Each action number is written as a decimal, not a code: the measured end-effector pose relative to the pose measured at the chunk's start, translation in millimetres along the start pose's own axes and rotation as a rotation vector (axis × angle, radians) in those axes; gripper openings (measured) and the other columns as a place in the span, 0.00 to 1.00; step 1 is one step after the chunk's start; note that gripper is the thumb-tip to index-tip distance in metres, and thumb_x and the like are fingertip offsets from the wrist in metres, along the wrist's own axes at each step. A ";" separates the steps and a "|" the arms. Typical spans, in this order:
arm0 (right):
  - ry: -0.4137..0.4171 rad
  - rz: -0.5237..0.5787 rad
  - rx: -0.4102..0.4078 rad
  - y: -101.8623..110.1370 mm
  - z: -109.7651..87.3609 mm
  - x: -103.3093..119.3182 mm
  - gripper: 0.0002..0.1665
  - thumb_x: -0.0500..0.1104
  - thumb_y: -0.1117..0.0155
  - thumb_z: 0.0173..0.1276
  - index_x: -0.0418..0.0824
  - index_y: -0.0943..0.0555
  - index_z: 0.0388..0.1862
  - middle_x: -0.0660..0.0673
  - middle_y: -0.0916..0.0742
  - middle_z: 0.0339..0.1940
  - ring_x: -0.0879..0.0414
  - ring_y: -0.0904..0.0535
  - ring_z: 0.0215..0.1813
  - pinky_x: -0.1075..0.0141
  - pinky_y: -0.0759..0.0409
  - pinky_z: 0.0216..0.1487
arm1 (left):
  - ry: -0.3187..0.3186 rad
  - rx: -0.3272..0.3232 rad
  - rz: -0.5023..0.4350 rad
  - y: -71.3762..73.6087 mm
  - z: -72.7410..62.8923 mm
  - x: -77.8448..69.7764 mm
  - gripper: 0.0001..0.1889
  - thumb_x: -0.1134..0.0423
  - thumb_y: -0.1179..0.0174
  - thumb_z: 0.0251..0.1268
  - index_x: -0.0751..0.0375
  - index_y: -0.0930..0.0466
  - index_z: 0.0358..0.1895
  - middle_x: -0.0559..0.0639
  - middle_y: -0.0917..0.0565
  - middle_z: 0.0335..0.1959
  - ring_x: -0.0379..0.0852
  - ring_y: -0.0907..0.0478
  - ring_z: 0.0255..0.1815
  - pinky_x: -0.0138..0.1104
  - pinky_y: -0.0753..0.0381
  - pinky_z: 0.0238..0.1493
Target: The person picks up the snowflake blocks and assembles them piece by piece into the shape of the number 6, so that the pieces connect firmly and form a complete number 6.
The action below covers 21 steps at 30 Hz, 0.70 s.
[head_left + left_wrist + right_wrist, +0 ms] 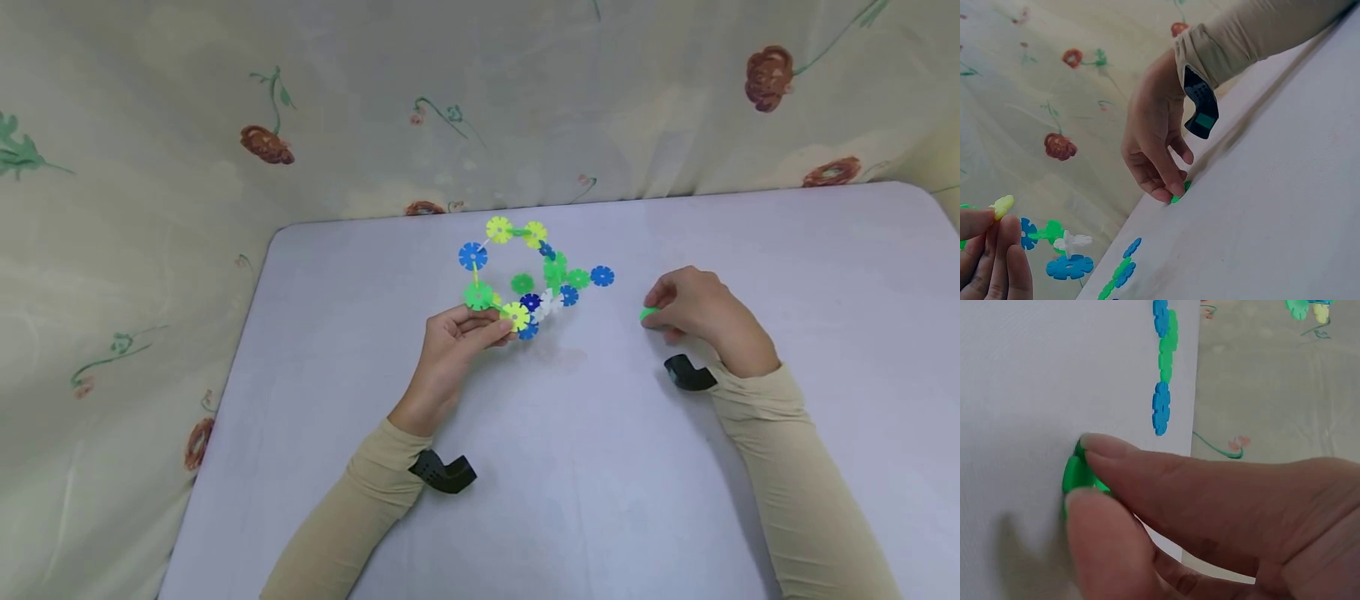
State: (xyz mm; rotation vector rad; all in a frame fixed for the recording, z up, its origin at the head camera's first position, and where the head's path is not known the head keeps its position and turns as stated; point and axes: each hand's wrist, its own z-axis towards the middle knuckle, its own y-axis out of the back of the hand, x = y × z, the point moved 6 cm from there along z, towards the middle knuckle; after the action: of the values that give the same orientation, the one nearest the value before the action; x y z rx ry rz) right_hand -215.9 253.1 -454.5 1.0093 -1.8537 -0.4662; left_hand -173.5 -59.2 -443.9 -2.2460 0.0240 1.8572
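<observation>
Soft, even light in the head view; the wrist views run dimmer, greyer, and there's a blurry shadow beside the right hand [1210, 503] on the tabletop [1035, 369].

Your left grip [452, 357] pinches a yellow disc [515, 317] that is part of a bent loop [473, 256] of little flat discs, notched like flowers, in yellow, green, blue and white, held up over the desk [585, 467]. Your right grip [708, 321] pinches a small green piece [648, 313] down close by the desk, partly hidden by your fingertips. Between your two grips, some blue and green discs [578, 279] lie flat on the desk, bunched together, with a blue one [602, 276] at the right end.
</observation>
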 end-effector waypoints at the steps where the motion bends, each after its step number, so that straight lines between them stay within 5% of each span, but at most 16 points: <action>1: 0.003 0.007 0.003 -0.2 -0.2 -0.6 0.18 0.41 0.29 0.67 0.32 0.19 0.51 0.38 0.15 0.43 0.57 0.15 0.26 0.61 0.23 0.41 | 0.001 0.001 0.004 -0.5 0.3 -0.1 0.11 0.68 0.32 0.67 0.71 0.18 0.47 0.50 0.12 0.38 0.41 0.11 0.39 0.54 0.15 0.62; 14: -0.031 -0.064 -0.066 6.8 -11.0 0.1 0.19 0.44 0.26 0.62 0.32 0.19 0.44 0.42 0.15 0.28 0.54 0.17 0.24 0.60 0.25 0.39 | 0.007 -0.009 0.006 -0.8 0.4 -0.3 0.10 0.68 0.32 0.67 0.71 0.18 0.47 0.49 0.12 0.38 0.41 0.11 0.38 0.55 0.15 0.62; 21: 0.095 -0.022 -0.053 5.7 -5.9 10.7 0.14 0.42 0.27 0.67 0.34 0.21 0.42 0.47 0.14 0.24 0.56 0.17 0.24 0.63 0.26 0.37 | 0.009 -0.009 0.006 -1.3 0.3 -0.8 0.10 0.70 0.32 0.67 0.71 0.18 0.47 0.49 0.12 0.38 0.41 0.11 0.38 0.49 0.12 0.58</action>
State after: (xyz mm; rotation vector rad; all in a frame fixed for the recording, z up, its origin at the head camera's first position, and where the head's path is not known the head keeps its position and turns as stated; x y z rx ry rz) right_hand -215.7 248.4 -441.9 1.0002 -1.7393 -0.4699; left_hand -173.7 -58.0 -443.0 -2.2624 0.0239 1.8542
